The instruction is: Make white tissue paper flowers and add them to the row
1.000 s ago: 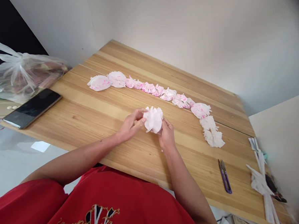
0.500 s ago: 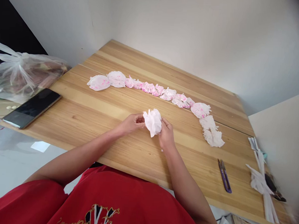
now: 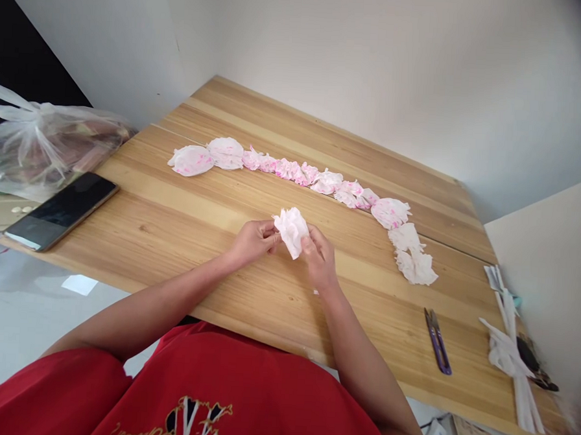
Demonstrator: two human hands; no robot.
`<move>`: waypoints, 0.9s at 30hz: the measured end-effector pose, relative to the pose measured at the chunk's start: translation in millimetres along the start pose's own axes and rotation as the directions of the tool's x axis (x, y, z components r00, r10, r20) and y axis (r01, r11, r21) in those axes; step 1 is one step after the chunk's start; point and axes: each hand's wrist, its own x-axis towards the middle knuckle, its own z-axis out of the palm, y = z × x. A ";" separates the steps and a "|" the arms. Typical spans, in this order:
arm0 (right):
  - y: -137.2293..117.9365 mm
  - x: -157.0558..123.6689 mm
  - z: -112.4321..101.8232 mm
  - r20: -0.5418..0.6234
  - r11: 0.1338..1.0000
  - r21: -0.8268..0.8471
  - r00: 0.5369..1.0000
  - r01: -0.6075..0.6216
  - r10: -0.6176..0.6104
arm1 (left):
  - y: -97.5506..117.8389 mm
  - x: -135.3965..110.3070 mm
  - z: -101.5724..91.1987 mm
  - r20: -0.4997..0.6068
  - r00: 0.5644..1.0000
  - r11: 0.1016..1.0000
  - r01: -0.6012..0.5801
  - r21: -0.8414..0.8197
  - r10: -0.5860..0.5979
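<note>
Between my two hands, just above the wooden table (image 3: pixel 173 218), is a white ruffled flower (image 3: pixel 291 229) that looks like tissue paper. My left hand (image 3: pixel 256 242) pinches it from the left, low at its edge. On the other side my right hand (image 3: pixel 320 257) grips it, thumb in front on the petals and fingers behind. The flower's underside is hidden. Farther back, a curved row of similar flowers (image 3: pixel 289 170) lies on the table, some white and some marked with pink.
Purple-handled thread snips (image 3: pixel 438 342) lie at the right, near a bundle of white strips (image 3: pixel 505 352) and a dark object (image 3: pixel 531 360). A black phone (image 3: pixel 61 211) and a tied plastic bag (image 3: pixel 45 146) are at the left. Walls stand behind and to the right.
The flower has turned and shifted slightly left and up. My right thumb has come round onto its front; the left hand has barely moved.
</note>
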 end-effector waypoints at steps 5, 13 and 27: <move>-2.1 -2.4 7.3 0.056 0.982 -0.153 0.994 0.106 -0.099 | -4.5 -0.1 3.0 -0.053 0.998 0.996 -0.035 0.081 0.040; 10.2 -0.2 5.4 -0.228 0.984 -0.175 0.972 0.019 -0.059 | 0.5 -3.6 2.7 0.100 0.994 0.990 -0.052 0.130 0.039; 2.5 1.5 -0.1 -0.217 0.999 0.035 0.976 0.012 -0.004 | -2.9 4.0 -4.5 0.198 0.980 0.979 0.030 -0.200 0.010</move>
